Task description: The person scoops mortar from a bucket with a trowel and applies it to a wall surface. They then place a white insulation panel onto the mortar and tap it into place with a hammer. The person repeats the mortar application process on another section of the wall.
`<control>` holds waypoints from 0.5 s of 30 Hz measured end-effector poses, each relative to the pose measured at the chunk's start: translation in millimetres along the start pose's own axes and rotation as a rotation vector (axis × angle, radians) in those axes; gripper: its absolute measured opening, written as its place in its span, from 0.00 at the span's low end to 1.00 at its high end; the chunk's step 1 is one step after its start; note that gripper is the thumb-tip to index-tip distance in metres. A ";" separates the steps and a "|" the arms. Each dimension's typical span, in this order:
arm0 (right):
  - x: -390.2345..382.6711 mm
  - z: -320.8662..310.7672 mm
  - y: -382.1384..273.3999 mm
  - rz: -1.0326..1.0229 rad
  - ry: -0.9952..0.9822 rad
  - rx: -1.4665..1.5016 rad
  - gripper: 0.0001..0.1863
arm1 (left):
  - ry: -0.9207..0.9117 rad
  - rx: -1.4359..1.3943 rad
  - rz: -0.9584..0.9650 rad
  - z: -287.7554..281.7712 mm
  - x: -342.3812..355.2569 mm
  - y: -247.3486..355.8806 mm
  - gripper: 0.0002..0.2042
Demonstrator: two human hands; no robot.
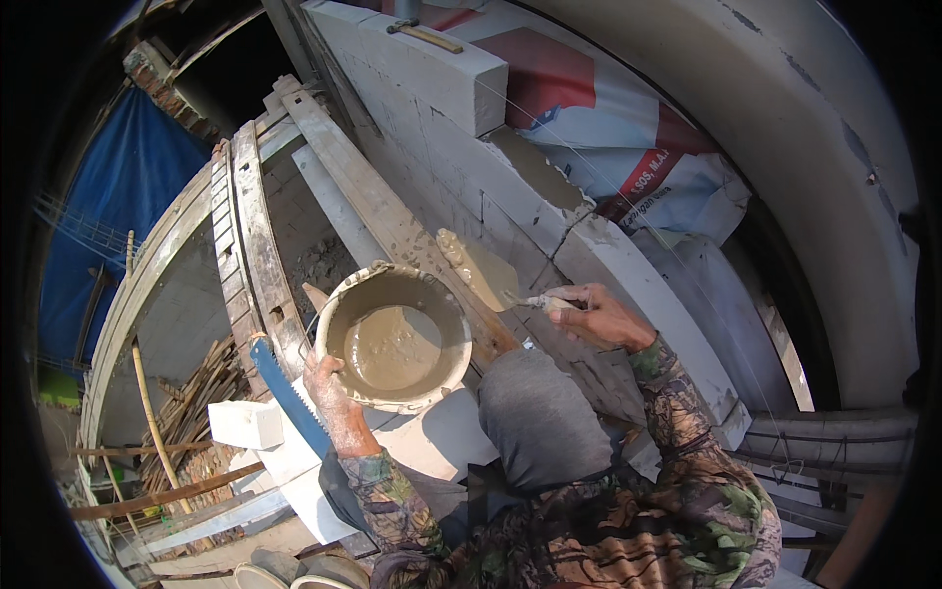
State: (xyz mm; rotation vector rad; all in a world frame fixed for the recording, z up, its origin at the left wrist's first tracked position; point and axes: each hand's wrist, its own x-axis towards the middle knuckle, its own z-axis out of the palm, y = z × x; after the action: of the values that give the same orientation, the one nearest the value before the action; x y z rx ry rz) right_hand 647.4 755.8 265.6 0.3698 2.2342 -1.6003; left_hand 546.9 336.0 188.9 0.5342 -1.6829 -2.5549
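My left hand grips the near-left rim of a round bucket, thumb over the edge. Wet grey mortar lies in the bucket, and its walls are smeared with it. My right hand is closed around the handle of a trowel. The trowel's blade points away to the left, with mortar on it, just right of the bucket and above the wooden plank. Right of the trowel runs a wall of light blocks, with a mortar layer spread on its top.
A hammer rests on the upper block at the far end. A string line stretches along the wall. A saw with a blue blade and a white block piece are left of the bucket. Printed sacking hangs behind the wall.
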 end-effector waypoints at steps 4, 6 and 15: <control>-34.5 -37.8 39.4 0.053 0.293 0.130 0.24 | 0.056 -0.050 0.026 -3.6 1.5 -1.1 0.24; -39.0 -48.8 64.3 0.098 0.488 0.062 0.25 | 0.089 -0.056 0.035 -5.7 3.3 -3.8 0.25; 51.9 -60.5 97.4 0.006 0.815 -0.761 0.18 | 0.156 -0.044 0.015 -20.5 11.5 -7.8 0.28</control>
State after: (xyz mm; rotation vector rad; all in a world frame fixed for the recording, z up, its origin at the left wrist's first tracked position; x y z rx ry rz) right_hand 632.6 844.4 177.4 0.8971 3.1861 -0.4844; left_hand 543.5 318.6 171.6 0.6961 -1.5703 -2.4615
